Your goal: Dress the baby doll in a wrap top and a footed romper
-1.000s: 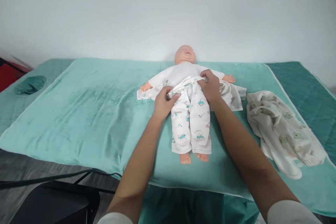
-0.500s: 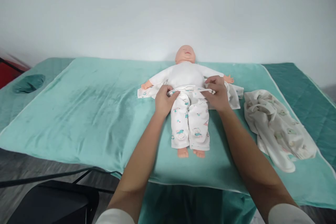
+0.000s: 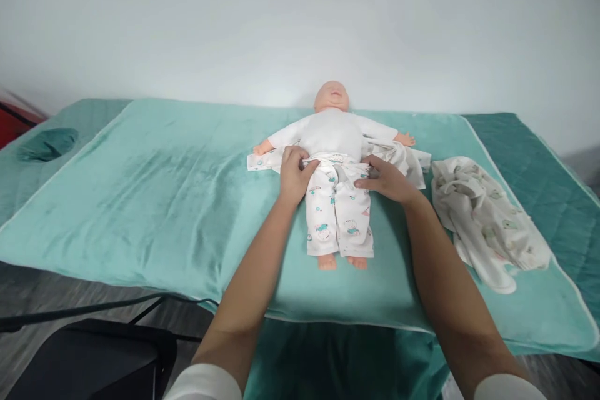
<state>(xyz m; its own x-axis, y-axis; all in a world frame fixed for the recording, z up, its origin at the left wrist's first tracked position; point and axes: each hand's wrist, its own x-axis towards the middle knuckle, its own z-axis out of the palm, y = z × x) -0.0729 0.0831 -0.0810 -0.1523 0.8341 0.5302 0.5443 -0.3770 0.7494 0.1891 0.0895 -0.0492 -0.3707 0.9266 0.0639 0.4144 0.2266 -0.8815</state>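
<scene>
A baby doll [image 3: 330, 131] with a white cloth body lies on its back, arms spread and bare feet toward me. White printed baby pants [image 3: 323, 206] cover its legs up to the waist. My left hand [image 3: 295, 176] pinches the waistband at the left hip between thumb and fingers. At the right hip, my right hand [image 3: 385, 179] has its fingers at the waistband and its thumb on the upper pant leg, the side of the pants between them. Under the doll's arms and back spreads a printed white baby top [image 3: 412, 162], mostly hidden by the body.
A crumpled white printed cloth garment [image 3: 487, 225] lies to the right on the green bed cover [image 3: 154, 200]. A wall [image 3: 234, 25] rises behind the bed. A black chair [image 3: 94, 362] stands on the floor at lower left.
My right hand has moved slightly down from the front of the waistband to the pants' right hip. My left hand keeps its grip at the waistband. The view has shifted a little.
</scene>
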